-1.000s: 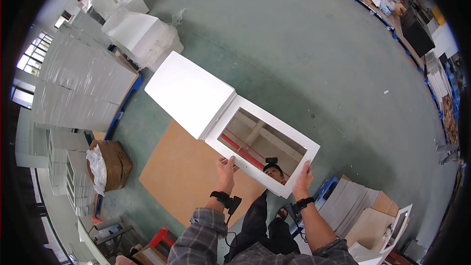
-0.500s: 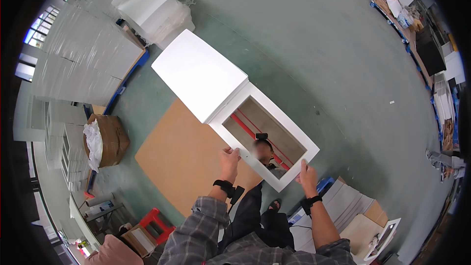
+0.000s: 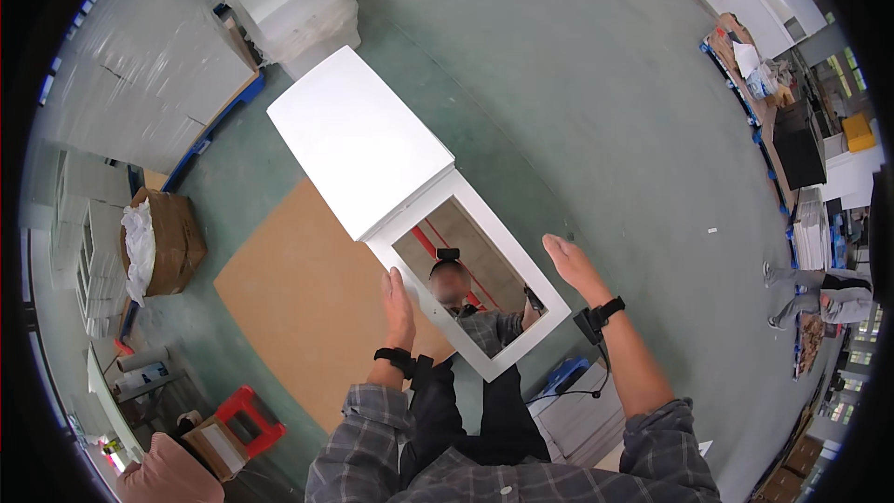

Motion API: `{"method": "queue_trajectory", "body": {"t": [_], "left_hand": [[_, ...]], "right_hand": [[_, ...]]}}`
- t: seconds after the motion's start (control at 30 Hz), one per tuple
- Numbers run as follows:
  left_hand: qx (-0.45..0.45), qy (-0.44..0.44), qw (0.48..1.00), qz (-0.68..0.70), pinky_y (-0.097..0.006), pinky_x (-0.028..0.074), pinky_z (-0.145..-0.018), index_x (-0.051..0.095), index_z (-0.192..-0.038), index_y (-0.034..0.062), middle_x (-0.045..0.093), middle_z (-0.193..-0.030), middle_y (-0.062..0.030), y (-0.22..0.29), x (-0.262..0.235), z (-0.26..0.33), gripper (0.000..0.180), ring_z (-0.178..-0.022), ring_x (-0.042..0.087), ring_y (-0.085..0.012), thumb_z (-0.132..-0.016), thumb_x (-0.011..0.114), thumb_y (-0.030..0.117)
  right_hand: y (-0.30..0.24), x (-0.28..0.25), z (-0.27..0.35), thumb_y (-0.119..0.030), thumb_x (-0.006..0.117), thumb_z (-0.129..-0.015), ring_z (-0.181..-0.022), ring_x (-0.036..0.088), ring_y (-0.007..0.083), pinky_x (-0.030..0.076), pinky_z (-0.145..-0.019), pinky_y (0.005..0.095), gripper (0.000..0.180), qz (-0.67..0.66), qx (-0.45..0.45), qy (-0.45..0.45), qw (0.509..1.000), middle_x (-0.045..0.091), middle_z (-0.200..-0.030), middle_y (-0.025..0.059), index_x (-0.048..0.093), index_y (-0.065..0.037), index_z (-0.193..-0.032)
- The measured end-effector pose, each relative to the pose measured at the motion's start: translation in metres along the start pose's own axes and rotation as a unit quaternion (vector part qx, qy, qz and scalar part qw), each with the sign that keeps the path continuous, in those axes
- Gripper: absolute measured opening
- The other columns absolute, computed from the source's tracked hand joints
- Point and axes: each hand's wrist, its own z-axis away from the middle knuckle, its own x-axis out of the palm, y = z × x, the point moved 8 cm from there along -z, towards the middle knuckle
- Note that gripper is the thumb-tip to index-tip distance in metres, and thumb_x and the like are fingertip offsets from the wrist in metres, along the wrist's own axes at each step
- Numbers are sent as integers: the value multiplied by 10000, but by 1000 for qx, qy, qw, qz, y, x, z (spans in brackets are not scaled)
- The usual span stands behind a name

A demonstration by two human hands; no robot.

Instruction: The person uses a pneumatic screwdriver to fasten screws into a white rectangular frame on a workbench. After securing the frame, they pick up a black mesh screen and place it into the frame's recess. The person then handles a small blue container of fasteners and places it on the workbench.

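A white box-shaped cabinet (image 3: 363, 135) stands in front of me. Its white-framed mirror door (image 3: 549, 303) reaches toward me, and the mirror glass (image 3: 494, 270) reflects a person and red pipes. My left hand (image 3: 399, 309) is upright with fingers stretched out, beside the left edge of the door frame; whether it touches the frame I cannot tell. Off the right edge of the frame, my right hand (image 3: 575, 265) is held with straight fingers together, apart from the door and holding nothing. Both wrists carry black straps with small devices.
Under the cabinet lies a brown board (image 3: 298, 289). Wrapped white stacks (image 3: 121, 65) on a blue pallet and a brown carton (image 3: 172, 242) stand left. A red stool (image 3: 250, 421) is at lower left. Flat panels (image 3: 587, 414) lie by my right leg. Another person's legs (image 3: 792, 293) show far right.
Both hands have let go of the door frame. My right hand has moved up along its right side, and my left hand has straightened beside it. The view has shifted.
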Motion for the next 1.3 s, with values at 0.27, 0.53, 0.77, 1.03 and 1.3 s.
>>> {"method": "queue_trajectory", "body": {"t": [0.27, 0.53, 0.77, 1.03, 1.3], "left_hand": [[-24, 19, 999, -42, -406, 217, -1234, 260, -1568, -81, 277, -1639, -229, 8, 13, -18, 818, -1525, 256, -321, -1062, 433, 538], [-26, 67, 997, 3, -373, 271, -1190, 347, -1539, -55, 381, -1574, -158, -4, 11, -25, 787, -1447, 357, -256, -1056, 450, 556], [-79, -8, 996, 35, -378, 300, -1165, 372, -1522, -37, 447, -1515, -137, -60, 18, 45, 731, -1394, 414, -242, -1071, 431, 534], [-280, -32, 943, 176, -415, 254, -1218, 229, -1616, 52, 286, -1643, -113, -158, 59, 185, 883, -1488, 310, -263, -1015, 481, 647], [-281, -47, 941, 182, -402, 222, -1227, 212, -1608, 37, 255, -1654, -110, -149, 65, 184, 874, -1507, 261, -256, -1024, 472, 632]], "right_hand": [[-35, 89, -114, -688, 389, -1019, -1561, 191, 336, 173, -1262, 404, 967, -103, 97, -212, 967, 236, -1663, 244, 235, 91, -1572], [-61, 121, -119, -659, 360, -1042, -1570, 162, 304, 160, -1267, 389, 930, -93, 51, -275, 956, 204, -1678, 223, 194, 77, -1587], [-9, 89, -92, -755, 313, -999, -1572, 156, 318, 164, -1266, 401, 998, -99, 56, -351, 929, 218, -1673, 220, 236, 46, -1589], [78, 44, 36, -795, 263, -979, -1575, 141, 315, 152, -1264, 431, 1003, -71, 177, -336, 923, 191, -1690, 188, 184, -34, -1627], [104, 54, 35, -814, 300, -959, -1580, 114, 307, 148, -1265, 433, 1044, -135, 166, -314, 925, 153, -1697, 191, 140, -34, -1634]]}}
